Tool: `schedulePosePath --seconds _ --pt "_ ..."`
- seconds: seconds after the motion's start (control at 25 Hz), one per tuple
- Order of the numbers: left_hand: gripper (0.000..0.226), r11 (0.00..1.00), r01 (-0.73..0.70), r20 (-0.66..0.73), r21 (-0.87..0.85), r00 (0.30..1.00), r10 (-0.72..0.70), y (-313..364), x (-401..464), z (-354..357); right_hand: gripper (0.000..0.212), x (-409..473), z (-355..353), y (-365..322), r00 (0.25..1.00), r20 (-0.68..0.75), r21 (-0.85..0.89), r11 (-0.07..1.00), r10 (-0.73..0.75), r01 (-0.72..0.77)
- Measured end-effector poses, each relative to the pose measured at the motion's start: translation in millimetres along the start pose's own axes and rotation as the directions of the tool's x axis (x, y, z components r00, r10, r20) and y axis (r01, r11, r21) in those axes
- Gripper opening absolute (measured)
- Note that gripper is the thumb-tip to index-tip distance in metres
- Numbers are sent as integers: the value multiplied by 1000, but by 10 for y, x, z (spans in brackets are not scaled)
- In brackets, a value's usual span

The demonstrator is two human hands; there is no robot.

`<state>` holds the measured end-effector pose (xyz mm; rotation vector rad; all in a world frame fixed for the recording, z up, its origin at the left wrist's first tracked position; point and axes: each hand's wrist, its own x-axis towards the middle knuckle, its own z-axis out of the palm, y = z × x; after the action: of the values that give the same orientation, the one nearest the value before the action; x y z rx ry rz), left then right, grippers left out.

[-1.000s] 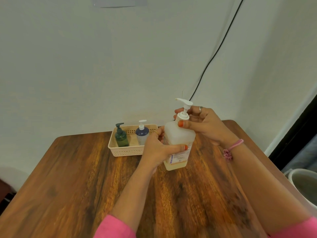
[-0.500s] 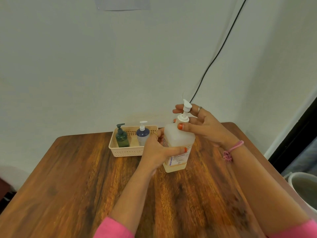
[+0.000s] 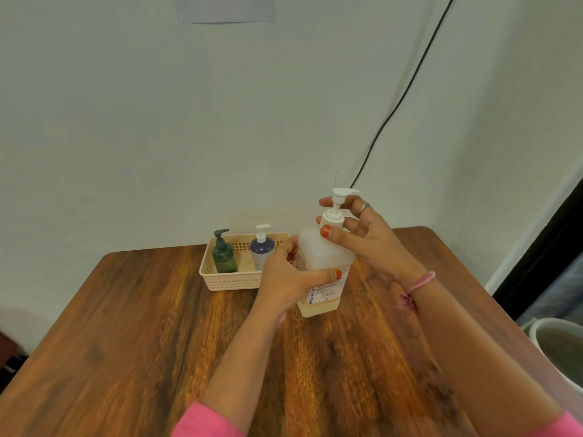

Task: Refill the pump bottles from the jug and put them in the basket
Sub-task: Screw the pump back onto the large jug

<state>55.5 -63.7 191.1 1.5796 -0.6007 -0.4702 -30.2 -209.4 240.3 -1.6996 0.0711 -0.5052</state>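
Head view: left hand (image 3: pixel 285 279) wrapped tight round the big bottle (image 3: pixel 325 266), pinning it upright on the table (image 3: pixel 126 326). Right hand (image 3: pixel 362 234) pinching its pump collar (image 3: pixel 334 216), likely to twist it. Just left of the bottle: basket (image 3: pixel 233 280) holding green bottle (image 3: pixel 224 257) and blue bottle (image 3: pixel 262 247).

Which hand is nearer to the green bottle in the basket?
The left hand. It grips the jug just right of the basket that holds the green bottle. The right hand is farther right, its fingers around the jug's pump collar.
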Motion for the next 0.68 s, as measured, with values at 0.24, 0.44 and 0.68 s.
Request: schedulePosePath --seconds 0.24,0.44,0.68 --pt "80 1000 -3 -8 -18 1000 3 5 3 -1 36 -7 12 48 998 -49 92 995 -30 35" --pt "78 999 15 -15 -31 1000 -16 26 26 0 51 54 1 27 1000 -20 -6 1000 4 -4" --pt "83 999 12 -15 -42 1000 -12 -7 58 9 48 56 -1 -8 1000 -6 -35 999 11 -11"
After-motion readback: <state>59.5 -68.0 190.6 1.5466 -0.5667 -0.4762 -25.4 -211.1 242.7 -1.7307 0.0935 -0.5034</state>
